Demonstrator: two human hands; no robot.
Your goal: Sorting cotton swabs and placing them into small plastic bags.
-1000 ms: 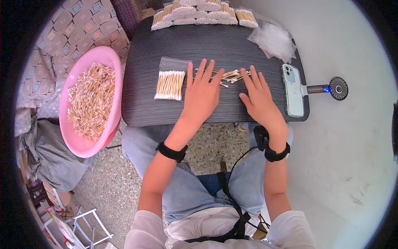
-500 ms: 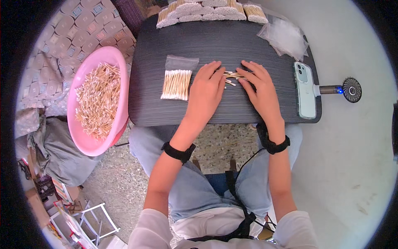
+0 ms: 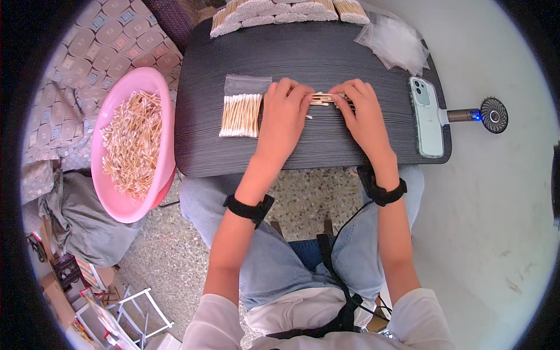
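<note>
Around the dark lap board (image 3: 315, 149)
A pink basin (image 3: 111, 192) of loose swabs at left; a phone (image 3: 427, 116), a small fan (image 3: 493, 115) and empty clear bags (image 3: 396, 41) at right — packed swab bundles (image 3: 286, 10) along the far edge.

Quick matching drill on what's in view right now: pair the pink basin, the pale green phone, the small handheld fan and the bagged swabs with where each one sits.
Things:
1. round pink plastic basin of loose wooden cotton swabs
2. pale green smartphone
3. small black handheld fan
4. clear bag of aligned wooden cotton swabs

Places:
A. off the board, past its right edge
B. on the dark board, just left of the left hand
C. beside the board's left edge
D. on the board's right end, right of the right hand

Pairs: 1-C, 2-D, 3-A, 4-B
</note>
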